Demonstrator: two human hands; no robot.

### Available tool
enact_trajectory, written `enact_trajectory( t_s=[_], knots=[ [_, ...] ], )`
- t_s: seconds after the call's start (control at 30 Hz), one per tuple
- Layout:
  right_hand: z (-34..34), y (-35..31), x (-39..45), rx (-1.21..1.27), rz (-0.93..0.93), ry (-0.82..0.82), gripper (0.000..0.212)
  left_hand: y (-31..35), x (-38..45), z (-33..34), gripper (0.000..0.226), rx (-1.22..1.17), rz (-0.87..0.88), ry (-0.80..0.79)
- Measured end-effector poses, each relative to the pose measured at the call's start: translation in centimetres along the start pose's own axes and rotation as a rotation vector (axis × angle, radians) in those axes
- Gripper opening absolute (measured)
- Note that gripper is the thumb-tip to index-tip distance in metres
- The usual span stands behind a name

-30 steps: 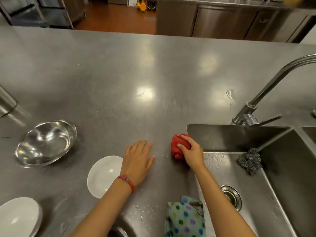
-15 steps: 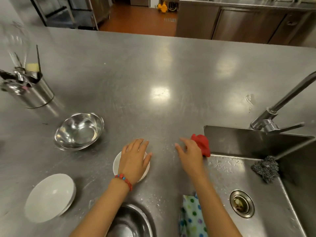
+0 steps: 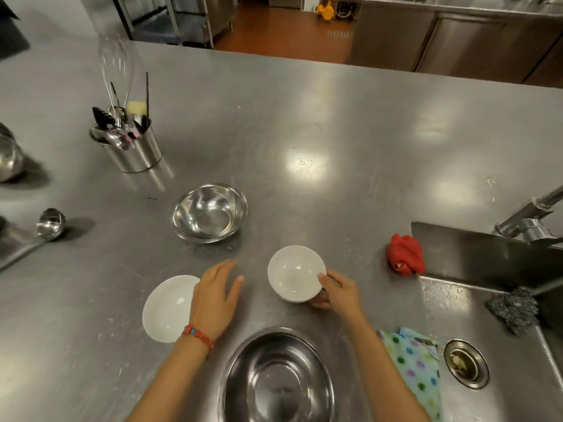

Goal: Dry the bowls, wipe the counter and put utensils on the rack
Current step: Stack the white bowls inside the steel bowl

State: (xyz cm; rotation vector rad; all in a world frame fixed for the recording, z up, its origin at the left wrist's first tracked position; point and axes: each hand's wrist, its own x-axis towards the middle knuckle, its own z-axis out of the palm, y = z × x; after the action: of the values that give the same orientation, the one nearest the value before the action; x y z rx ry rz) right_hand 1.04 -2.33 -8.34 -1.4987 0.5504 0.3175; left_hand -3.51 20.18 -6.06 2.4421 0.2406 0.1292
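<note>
My right hand (image 3: 336, 292) grips a small white bowl (image 3: 294, 274) by its right rim, thumb inside, and tilts it just above the steel counter (image 3: 335, 132). My left hand (image 3: 214, 292) hovers open, fingers spread, beside a second white bowl (image 3: 166, 309) lying to its left. A small steel bowl (image 3: 209, 212) sits behind them, and a large steel bowl (image 3: 278, 382) lies near the front edge. A crumpled red cloth (image 3: 405, 254) rests by the sink's corner. A steel utensil holder (image 3: 134, 147) with a whisk and spoons stands at the back left.
The sink (image 3: 493, 315) at the right holds a steel scourer (image 3: 513, 310) and a drain (image 3: 466, 363). A dotted cloth (image 3: 416, 363) hangs over its front edge. A faucet (image 3: 530, 217) rises behind. A ladle (image 3: 48, 223) lies at the far left.
My right hand let go of the red cloth, moved left and picked up the small white bowl. My left hand came off that bowl. The view shifted left.
</note>
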Motion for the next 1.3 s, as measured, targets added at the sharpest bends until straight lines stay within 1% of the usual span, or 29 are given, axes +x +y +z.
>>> enact_trajectory(
  t_s=[0.13, 0.27, 0.4, 0.47, 0.6, 0.7, 0.83, 0.93, 1.0, 1.1, 1.17, 1.3],
  knots=[
    [0.4, 0.1, -0.7, 0.067, -0.003, 0.033, 0.018, -1.9, -0.7, -1.5, 0.036, -0.051, -0.027, 0.037],
    [1.0, 0.1, -1.8, 0.136, -0.024, 0.063, 0.028, -3.5, -1.1, -2.7, 0.031, -0.126, -0.034, 0.116],
    [1.5, -0.3, -3.0, 0.134, -0.052, 0.081, 0.030, -5.9, -1.6, -4.3, 0.031, -0.239, -0.159, 0.177],
    [2.1, -0.7, -3.6, 0.140, -0.061, 0.064, 0.030, -7.1, -2.1, -5.1, 0.032, -0.304, -0.232, 0.203],
    [3.8, -1.6, -4.8, 0.154, -0.080, 0.018, 0.027, -8.8, -2.7, -6.0, 0.033, -0.365, -0.261, 0.232],
    [5.2, -1.8, -5.3, 0.173, -0.066, -0.007, 0.028, -9.5, -2.8, -6.3, 0.035, -0.498, -0.343, 0.222],
    [6.5, -1.7, -5.8, 0.170, -0.057, -0.022, 0.027, -10.7, -3.0, -6.1, 0.030, -0.669, -0.458, 0.140],
    [7.2, -1.4, -6.1, 0.178, -0.057, -0.028, 0.027, -11.4, -3.5, -6.1, 0.025, -0.939, -0.612, 0.006],
    [7.5, -1.2, -6.1, 0.167, -0.053, -0.023, 0.029, -12.0, -3.5, -6.5, 0.024, -1.073, -0.667, -0.080],
    [7.8, -1.1, -6.1, 0.146, -0.052, -0.018, 0.030, -13.1, -3.2, -7.1, 0.030, -1.153, -0.677, -0.197],
    [8.0, -1.0, -6.2, 0.129, -0.057, -0.024, 0.029, -13.6, -3.1, -7.4, 0.035, -1.182, -0.682, -0.247],
    [8.1, -0.7, -6.6, 0.115, -0.059, -0.026, 0.025, -14.0, -2.9, -7.4, 0.039, -1.190, -0.679, -0.261]
  ],
)
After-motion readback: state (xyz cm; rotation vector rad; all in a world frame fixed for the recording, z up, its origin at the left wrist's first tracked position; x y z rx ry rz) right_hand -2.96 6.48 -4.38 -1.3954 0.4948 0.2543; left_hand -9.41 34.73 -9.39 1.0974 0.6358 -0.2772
